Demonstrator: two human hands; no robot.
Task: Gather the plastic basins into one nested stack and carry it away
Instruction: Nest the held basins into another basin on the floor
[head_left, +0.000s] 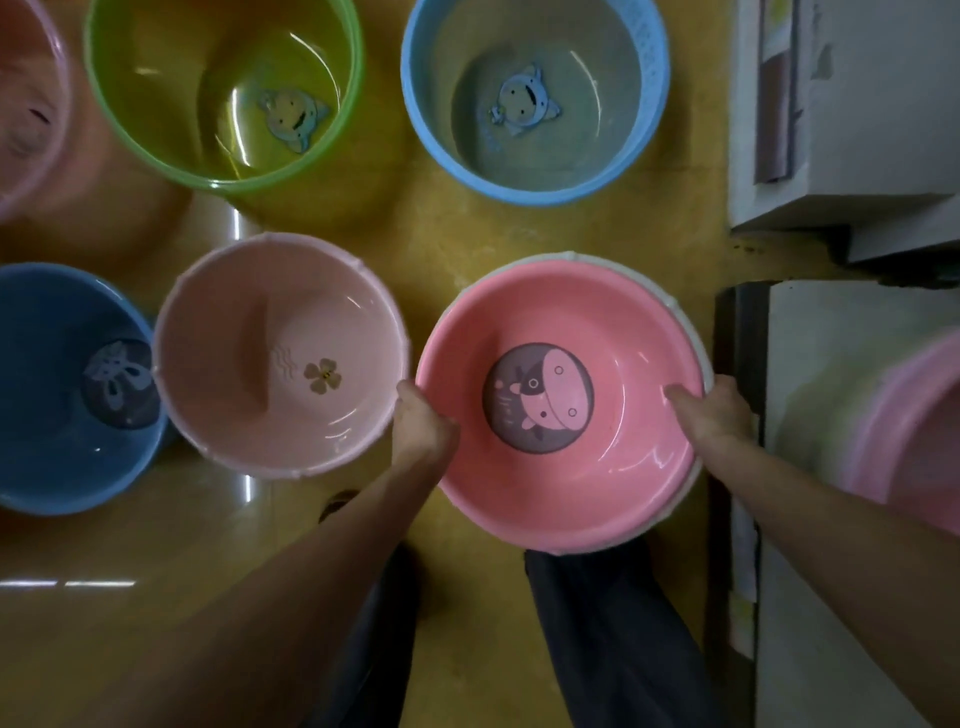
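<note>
Nearest: dark trousers (597, 654), two legs seen from above on a yellow floor (467, 234), with both bare forearms reaching forward.

Left hand (423, 415) grips the left rim of the cow-print pink basin (566, 306), its fingers curled at the edge. Right hand (719, 413) grips the opposite rim, thumb lying inside the wall and the rest of the hand outside. Neither hand is open.

The cow-print pink basin is nested inside a white basin (693, 327), of which only a thin rim shows along the right and lower edges. This pair sits at centre-right, directly ahead of the legs. Whether it rests on the floor or is lifted I cannot tell.

Just left, close to the left hand: pale pink basin (280, 312), with a clover mark on its bottom. Its left rim overlaps the dark blue basin (47, 338), which is cut by the frame edge.

Right side: white units (857, 130), and a side pink basin (914, 431), partly in view, on a pale surface.

Farther row, apart from one another: green basin (156, 62), translucent, with a cartoon decal; light blue basin (540, 171), with the same decal and a perforated rim band; far pink basin (31, 104) in the top-left corner, mostly out of frame.
</note>
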